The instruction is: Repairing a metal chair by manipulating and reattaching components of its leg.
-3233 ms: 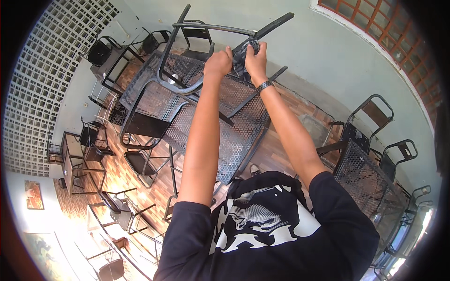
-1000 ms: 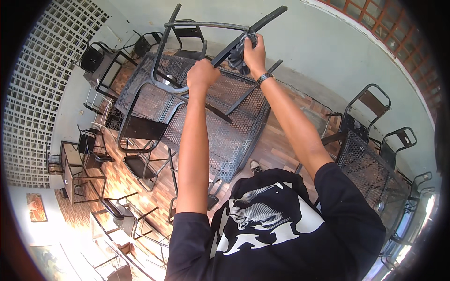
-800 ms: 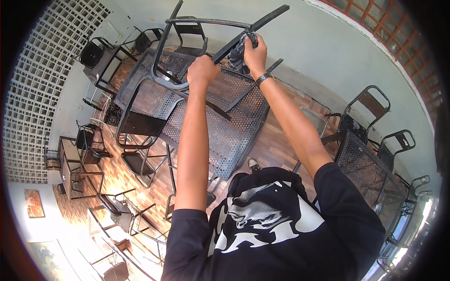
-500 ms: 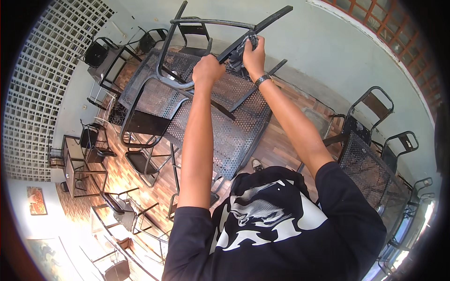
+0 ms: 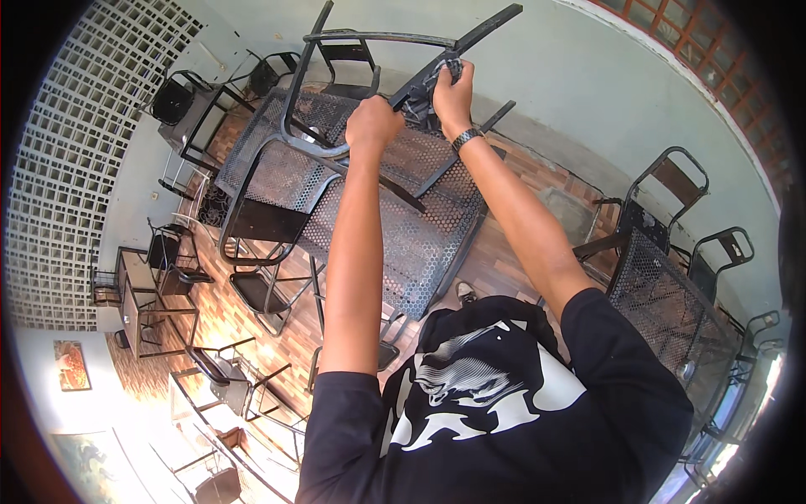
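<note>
A black metal chair [image 5: 269,220] is tipped over on a perforated metal table [image 5: 395,265], its legs sticking up and away from me. My left hand [image 5: 374,126] is closed around one raised leg [image 5: 491,27] of this chair. Farther up the same leg, my right hand [image 5: 454,99] pinches a dark patterned cloth [image 5: 420,111] against the metal. Part of the cloth hangs below the leg. Both arms are stretched out over the table, and my palms are hidden from view.
Another mesh table [image 5: 667,302] stands at the right, with a chair [image 5: 672,189] by the wall. More chairs and a wooden-topped table [image 5: 134,281] are at the left. Beside the near table, a folding-style chair [image 5: 260,290] stands on the wood-patterned floor [image 5: 495,269].
My right hand and the cloth have shifted very slightly on the leg, and the cloth's folds look different. My left hand keeps its grip. The whole view has tilted a little.
</note>
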`<state>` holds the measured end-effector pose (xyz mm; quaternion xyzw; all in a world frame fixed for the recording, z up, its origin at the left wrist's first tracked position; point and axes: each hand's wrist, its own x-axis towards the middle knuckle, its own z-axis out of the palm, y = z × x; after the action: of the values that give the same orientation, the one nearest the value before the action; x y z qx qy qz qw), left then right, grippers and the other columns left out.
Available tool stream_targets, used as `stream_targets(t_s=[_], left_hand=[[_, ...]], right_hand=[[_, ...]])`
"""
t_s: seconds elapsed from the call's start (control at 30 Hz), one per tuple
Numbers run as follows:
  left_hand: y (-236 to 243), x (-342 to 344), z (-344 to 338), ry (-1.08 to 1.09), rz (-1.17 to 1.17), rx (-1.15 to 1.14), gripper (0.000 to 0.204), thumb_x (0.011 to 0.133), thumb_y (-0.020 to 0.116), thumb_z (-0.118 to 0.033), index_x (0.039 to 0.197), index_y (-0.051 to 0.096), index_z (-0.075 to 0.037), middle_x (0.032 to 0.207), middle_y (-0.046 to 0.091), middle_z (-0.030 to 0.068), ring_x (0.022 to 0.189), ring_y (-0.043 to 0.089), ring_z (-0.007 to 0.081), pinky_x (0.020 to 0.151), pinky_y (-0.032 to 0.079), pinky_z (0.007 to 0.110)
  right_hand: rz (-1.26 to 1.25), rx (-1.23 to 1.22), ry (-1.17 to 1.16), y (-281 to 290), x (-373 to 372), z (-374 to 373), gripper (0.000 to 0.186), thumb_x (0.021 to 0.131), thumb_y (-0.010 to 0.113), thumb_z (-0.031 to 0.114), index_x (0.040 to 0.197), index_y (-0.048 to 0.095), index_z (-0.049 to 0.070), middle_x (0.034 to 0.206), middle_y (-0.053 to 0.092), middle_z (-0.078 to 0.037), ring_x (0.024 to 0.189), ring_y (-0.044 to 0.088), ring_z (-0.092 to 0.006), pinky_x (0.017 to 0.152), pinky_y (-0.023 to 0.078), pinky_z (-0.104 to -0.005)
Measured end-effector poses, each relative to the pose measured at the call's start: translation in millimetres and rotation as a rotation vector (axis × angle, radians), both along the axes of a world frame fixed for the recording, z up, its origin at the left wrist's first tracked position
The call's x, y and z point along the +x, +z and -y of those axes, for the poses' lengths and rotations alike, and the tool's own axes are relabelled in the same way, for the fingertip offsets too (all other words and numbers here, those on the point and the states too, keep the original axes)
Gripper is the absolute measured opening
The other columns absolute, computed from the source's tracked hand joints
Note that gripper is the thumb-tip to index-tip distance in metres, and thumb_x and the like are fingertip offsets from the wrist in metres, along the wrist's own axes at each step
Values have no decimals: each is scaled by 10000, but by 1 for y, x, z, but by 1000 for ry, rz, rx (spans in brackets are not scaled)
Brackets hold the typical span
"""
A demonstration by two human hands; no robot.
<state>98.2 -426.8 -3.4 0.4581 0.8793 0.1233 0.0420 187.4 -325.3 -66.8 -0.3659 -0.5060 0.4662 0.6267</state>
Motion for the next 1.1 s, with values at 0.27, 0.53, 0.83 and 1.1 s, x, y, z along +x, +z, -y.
stream_targets(t_s=[0.27, 0.53, 0.83, 1.1], left_hand=[[-1, -3, -2, -10, -7, 18, 315, 756, 663, -253, 950, 733, -16, 1006, 698, 217, 950, 680, 378, 833, 549, 438], [-1, -1, -1, -8, -17, 17, 315, 761, 660, -255, 952, 734, -16, 995, 701, 218, 930, 687, 377, 819, 553, 443], [0, -2, 0, -10, -7, 13, 309, 755, 670, -262, 935, 738, -20, 980, 703, 212, 916, 687, 378, 816, 553, 438], [3, 0, -1, -17, -6, 4, 308, 750, 663, -263, 928, 740, -24, 964, 705, 211, 913, 688, 370, 819, 553, 437]], right_hand=[[34, 35, 4, -7, -2, 11, 283, 928, 557, 163, 1170, 474, 41, 981, 630, -228, 925, 618, -409, 803, 478, -451], [116, 111, 46, -10, 4, 17, 294, 928, 560, 188, 1173, 467, 54, 971, 644, -221, 911, 633, -400, 766, 485, -452], [159, 176, 19, -12, 3, 22, 314, 903, 593, 156, 1176, 492, 39, 1046, 620, -221, 987, 603, -418, 803, 482, -448], [286, 432, 23, -27, 5, 31, 335, 872, 589, 106, 1190, 498, 53, 1123, 565, -177, 1021, 572, -411, 845, 487, -444]])
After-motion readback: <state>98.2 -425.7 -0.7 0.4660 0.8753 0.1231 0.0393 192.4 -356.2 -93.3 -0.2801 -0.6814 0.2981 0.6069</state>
